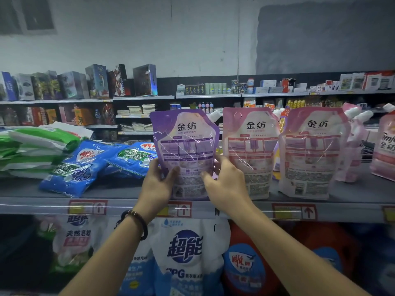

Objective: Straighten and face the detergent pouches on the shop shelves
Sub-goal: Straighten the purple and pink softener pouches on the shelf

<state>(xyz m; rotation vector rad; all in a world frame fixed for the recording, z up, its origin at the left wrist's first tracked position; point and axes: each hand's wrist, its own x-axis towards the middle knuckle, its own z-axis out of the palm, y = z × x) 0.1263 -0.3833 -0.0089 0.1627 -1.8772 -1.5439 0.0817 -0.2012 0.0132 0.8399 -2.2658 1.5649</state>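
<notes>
- The purple pouch (pixel 186 142) stands upright at the front of the upper shelf (pixel 352 190), just left of two pink pouches (pixel 250 146), likely to join their row.
- The left hand (pixel 159 180) and right hand (pixel 224 181) grip its lower sides, thumbs on the front, probably to square it.
- Their fingers wrap behind it, mostly hidden.
- Its small print is unreadable, so I cannot tell which face shows.

hands (pixel 192 182) gripping purple pouch (pixel 184 142), shelf (pixel 342 207)
</notes>
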